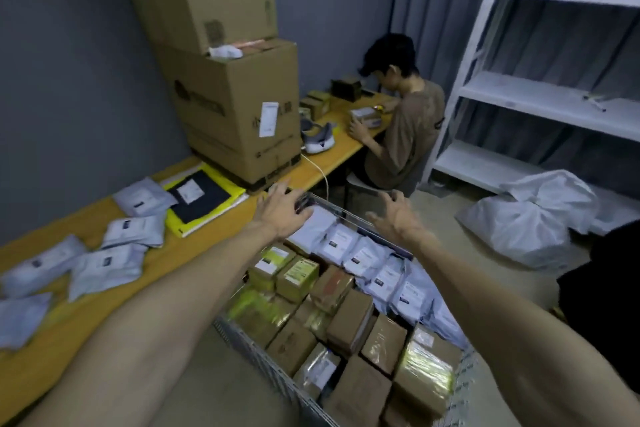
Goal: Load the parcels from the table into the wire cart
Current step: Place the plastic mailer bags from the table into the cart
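Note:
The wire cart (263,362) stands beside the yellow table (180,253), filled with brown boxes (349,322) and a row of grey mailer bags (377,274). Several grey mailer parcels (107,263) lie on the table at the left, and a black and yellow flat parcel (201,201) lies further back. My left hand (282,211) reaches over the cart's far corner with fingers spread, holding nothing. My right hand (396,218) hovers over the cart's far rim (363,222), fingers spread and empty.
Two big cardboard boxes (239,107) are stacked on the table behind the parcels. A person (405,125) sits at the table's far end. A white shelf rack (540,90) stands at the right, with white plastic bags (533,222) on the floor.

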Demonstrator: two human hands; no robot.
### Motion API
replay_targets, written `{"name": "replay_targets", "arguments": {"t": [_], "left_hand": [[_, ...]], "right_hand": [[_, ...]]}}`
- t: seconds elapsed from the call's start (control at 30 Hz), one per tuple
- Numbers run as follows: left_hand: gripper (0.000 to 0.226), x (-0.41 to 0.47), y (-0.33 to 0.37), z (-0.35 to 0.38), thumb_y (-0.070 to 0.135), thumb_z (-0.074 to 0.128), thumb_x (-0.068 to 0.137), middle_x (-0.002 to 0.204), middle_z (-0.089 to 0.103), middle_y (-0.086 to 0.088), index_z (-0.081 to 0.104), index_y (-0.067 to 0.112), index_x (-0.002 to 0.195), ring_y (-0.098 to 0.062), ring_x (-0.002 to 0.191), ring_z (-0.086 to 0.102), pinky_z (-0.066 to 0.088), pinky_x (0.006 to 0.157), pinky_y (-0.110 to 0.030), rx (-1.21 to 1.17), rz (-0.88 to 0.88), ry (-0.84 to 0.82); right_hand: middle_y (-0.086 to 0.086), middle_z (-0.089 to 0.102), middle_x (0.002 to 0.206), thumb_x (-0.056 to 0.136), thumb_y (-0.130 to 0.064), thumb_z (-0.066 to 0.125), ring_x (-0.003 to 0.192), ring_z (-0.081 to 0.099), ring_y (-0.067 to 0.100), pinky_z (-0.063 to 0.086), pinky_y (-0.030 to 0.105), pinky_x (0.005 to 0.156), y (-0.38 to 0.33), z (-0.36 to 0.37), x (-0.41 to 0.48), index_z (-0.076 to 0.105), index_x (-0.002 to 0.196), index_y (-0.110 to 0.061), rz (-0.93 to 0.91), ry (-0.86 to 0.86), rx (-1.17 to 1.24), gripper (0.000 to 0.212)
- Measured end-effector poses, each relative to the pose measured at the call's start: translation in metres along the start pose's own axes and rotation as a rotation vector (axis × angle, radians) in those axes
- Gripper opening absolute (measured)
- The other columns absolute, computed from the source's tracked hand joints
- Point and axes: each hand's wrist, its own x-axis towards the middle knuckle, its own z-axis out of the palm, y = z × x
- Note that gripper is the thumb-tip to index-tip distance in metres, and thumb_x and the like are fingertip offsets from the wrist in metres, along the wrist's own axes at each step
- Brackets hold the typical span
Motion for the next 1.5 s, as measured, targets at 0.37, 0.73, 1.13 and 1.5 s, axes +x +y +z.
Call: {"name": "replay_targets", "arguments": {"t": [0.37, 0.73, 1.13, 1.5], "left_hand": [[0.067, -0.101, -0.172, -0.091, 0.060, 0.043, 0.097, 0.164, 0.010, -0.007, 0.031, 0.027, 0.154, -0.030, 0.149, 0.015, 0.018, 0.118, -0.057, 0.036, -0.308, 0.174], [0.063, -0.206, -0.364, -0.159, 0.055, 0.049, 0.096, 0.165, 0.008, -0.010, 0.035, 0.027, 0.150, -0.033, 0.149, 0.016, 0.020, 0.120, -0.051, -0.012, -0.598, 0.257], [0.066, -0.272, -0.469, -0.180, 0.058, 0.045, 0.097, 0.164, 0.008, -0.009, 0.030, 0.027, 0.153, -0.031, 0.150, 0.014, 0.018, 0.120, -0.052, -0.005, -0.705, 0.257], [0.067, -0.238, -0.536, -0.179, 0.058, 0.043, 0.097, 0.165, 0.008, -0.010, 0.028, 0.026, 0.154, -0.031, 0.150, 0.014, 0.014, 0.121, -0.051, 0.046, -0.737, 0.184]], "right_hand": [[0.010, 0.013, 0.162, 0.097, -0.056, 0.045, 0.147, 0.016, 0.032, 0.028, 0.052, 0.114, -0.218, 0.021, 0.002, 0.019, 0.155, -0.022, -0.330, -0.038, -0.061, 0.073], [0.011, 0.017, 0.159, 0.099, -0.051, 0.045, 0.145, 0.020, 0.033, 0.028, 0.052, 0.113, -0.428, 0.089, -0.024, 0.020, 0.155, -0.017, -0.511, -0.021, -0.065, 0.070], [0.012, 0.019, 0.158, 0.098, -0.046, 0.050, 0.144, 0.021, 0.033, 0.030, 0.052, 0.111, -0.550, 0.147, -0.027, 0.024, 0.154, -0.017, -0.646, -0.021, -0.114, 0.068], [0.015, 0.027, 0.153, 0.097, -0.045, 0.052, 0.140, 0.028, 0.034, 0.033, 0.049, 0.111, -0.616, 0.194, 0.032, 0.029, 0.151, -0.015, -0.728, -0.051, -0.126, 0.065]]}}
